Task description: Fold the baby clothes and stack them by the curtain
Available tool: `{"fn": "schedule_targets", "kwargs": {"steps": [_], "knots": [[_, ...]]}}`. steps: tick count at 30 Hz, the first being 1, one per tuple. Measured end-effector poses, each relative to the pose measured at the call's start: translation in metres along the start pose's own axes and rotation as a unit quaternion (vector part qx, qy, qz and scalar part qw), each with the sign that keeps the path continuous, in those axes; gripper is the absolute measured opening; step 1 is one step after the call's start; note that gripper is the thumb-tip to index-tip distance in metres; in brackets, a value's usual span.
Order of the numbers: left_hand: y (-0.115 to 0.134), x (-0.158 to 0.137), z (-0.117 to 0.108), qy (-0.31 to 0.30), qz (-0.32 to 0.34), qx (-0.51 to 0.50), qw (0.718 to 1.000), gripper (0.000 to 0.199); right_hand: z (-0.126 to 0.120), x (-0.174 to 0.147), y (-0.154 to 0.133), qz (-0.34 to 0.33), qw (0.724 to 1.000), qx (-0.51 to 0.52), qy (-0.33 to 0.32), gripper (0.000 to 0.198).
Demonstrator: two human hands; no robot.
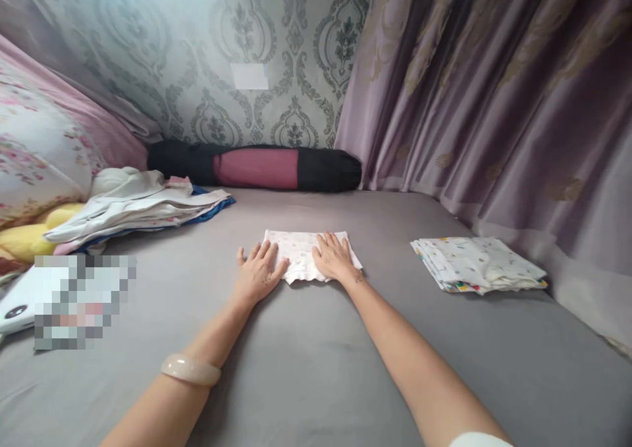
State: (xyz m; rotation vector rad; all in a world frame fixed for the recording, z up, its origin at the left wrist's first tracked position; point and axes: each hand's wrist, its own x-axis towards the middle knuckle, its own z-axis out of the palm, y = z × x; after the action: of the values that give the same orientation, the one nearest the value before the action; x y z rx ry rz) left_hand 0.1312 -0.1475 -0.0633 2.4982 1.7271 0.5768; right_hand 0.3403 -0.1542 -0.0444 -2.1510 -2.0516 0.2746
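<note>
A small white garment [299, 249] with a faint pink print lies folded flat on the grey bedsheet [316, 355], its wavy, ruffled edge toward me. My left hand [259, 269] rests on its left side with fingers spread, the outer ones on the sheet. On the garment's right side lies my right hand [336, 257], palm down and fingers stretched out. Neither hand grips anything. Parts of the garment are hidden under both hands.
Folded printed cloths [478, 262] lie stacked at right, near the purple curtain [494, 105]. A loose clothes pile [143, 203] lies at left beside a yellow plush item [29, 236]. A black and maroon roll bag [257, 167] lies along the wall. A white object [29, 295] sits left, partly pixelated.
</note>
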Motion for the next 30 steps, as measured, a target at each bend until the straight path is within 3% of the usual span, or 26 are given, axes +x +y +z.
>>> {"fn": "schedule_targets", "kwargs": {"steps": [8,13,19,25,30], "knots": [[0.0,0.0,-0.004,0.004,0.002,-0.015,1.0,0.044,-0.012,-0.002,0.009,-0.01,0.999,0.032,-0.031,0.06],[0.005,0.008,-0.015,0.002,0.01,-0.011,1.0,0.034,-0.023,-0.006,0.028,-0.002,1.0,-0.001,0.008,0.059],[0.016,0.027,-0.008,0.02,0.04,0.018,0.999,0.036,-0.018,-0.006,0.039,0.005,1.0,-0.019,-0.009,0.06],[0.011,0.036,0.008,-0.063,0.057,0.04,0.996,0.048,-0.01,-0.005,0.04,0.012,1.0,-0.011,-0.015,0.062],[0.007,0.038,0.008,-0.089,0.056,0.059,0.993,0.052,-0.011,-0.003,0.043,0.011,1.0,-0.009,-0.027,0.063]]}}
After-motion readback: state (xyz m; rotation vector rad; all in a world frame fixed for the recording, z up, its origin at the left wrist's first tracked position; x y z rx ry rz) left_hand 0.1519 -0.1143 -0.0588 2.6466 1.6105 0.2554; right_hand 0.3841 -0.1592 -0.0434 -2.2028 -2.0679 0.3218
